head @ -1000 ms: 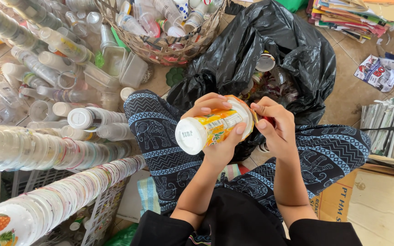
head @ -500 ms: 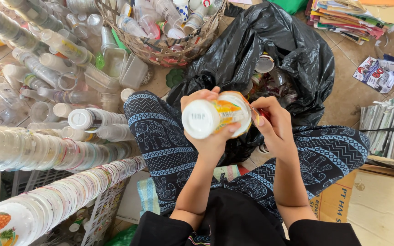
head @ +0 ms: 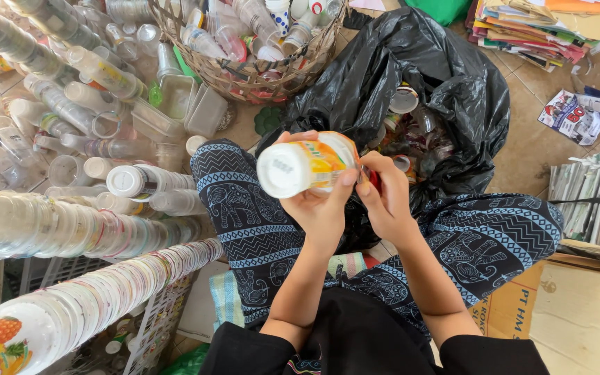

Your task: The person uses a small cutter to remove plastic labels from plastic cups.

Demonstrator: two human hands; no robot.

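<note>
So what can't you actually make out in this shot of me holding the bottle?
- Head view: the right hand holds something small and red against the bottle; its fingers hide what it is.
- The bottle's far end is covered by the left hand.
- Contents deep in the black bag are shadowed and jumbled.
- The stacked cups run off the left edge.

Glossy plastic bottle, shiny black plastic bag, rough wicker basket
</note>
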